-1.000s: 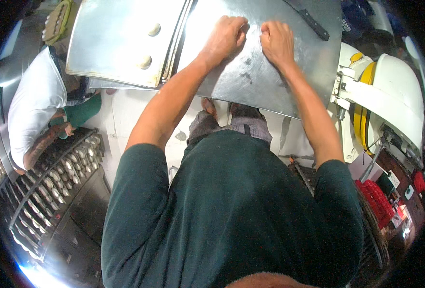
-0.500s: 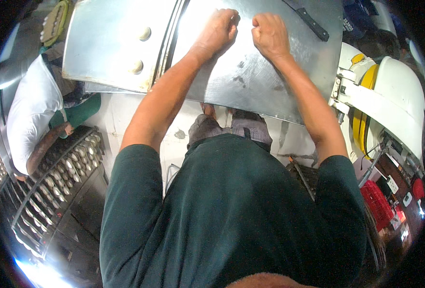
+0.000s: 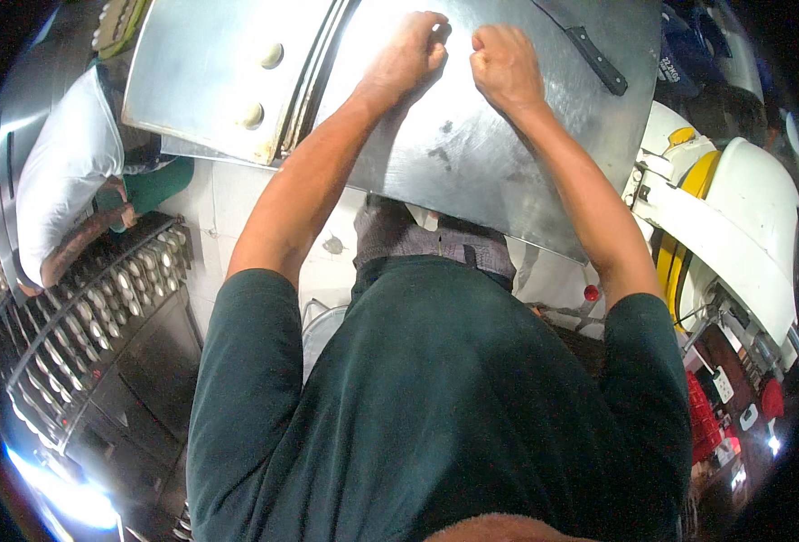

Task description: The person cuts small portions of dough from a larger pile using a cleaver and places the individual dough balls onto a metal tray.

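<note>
Above the shiny metal table [image 3: 471, 163], my left hand [image 3: 408, 56] is closed, its fingers curled toward the thumb. Facing it across a narrow gap, my right hand [image 3: 508, 68] makes a fist with the thumb side inward. Whatever either hand may hold is hidden by the fingers. Left of my left hand, two pale round dough balls [image 3: 269, 55] sit apart on a flat metal tray [image 3: 182, 77]. A black-handled knife [image 3: 596, 61] lies on the table to the right of my right hand, its blade running past the upper edge of the view.
A white machine with a yellow band [image 3: 688, 208] stands close on the right. At far left, a person in a white shirt [image 3: 65, 172] bends by a rack [image 3: 83, 312] holding several rows of pale pieces. A red crate [image 3: 702, 420] is low on the right.
My whole view has tilted slightly, shifting the table, knife and machine in the picture. Both hands stay closed over nearly the same spot, with only slight movement of the fingers.
</note>
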Demonstrator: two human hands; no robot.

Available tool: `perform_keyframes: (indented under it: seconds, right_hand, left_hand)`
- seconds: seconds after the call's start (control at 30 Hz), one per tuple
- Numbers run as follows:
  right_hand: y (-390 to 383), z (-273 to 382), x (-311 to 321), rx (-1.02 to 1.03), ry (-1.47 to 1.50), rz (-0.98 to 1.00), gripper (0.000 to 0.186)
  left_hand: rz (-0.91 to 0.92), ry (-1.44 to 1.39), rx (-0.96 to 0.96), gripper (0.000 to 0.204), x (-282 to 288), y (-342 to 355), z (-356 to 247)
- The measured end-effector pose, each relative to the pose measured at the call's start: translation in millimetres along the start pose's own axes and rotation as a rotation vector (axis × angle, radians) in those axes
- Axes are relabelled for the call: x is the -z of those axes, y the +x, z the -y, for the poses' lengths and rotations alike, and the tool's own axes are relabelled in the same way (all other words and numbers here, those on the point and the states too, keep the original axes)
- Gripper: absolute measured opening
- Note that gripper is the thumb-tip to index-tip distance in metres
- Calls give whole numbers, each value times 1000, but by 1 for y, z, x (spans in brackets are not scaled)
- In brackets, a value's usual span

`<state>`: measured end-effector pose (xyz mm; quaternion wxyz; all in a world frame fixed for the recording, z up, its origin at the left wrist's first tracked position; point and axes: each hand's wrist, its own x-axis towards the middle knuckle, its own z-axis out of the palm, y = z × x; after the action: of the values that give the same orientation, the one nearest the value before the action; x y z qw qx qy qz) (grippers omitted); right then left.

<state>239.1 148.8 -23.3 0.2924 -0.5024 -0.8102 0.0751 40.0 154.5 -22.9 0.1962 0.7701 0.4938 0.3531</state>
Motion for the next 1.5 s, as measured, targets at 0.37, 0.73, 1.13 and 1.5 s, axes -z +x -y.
perform_keyframes:
  seconds: [0.37,0.73,1.13,1.5]
  right_hand:
    - [-69,-14,54,44,-5,55,8]
    - [-68,7,43,-62,-71,-26,15]
    - [-9,-111,91,-381,-347,106,49]
    - [-77,123,105,-604,176,430,41]
  left_hand:
    - [334,137,117,33,46,-35,1]
    - [406,25,141,41,36,-28,-1]
    - [412,-199,168,77,50,-33,-9]
    - [-128,-303,217,43,42,-78,-16]
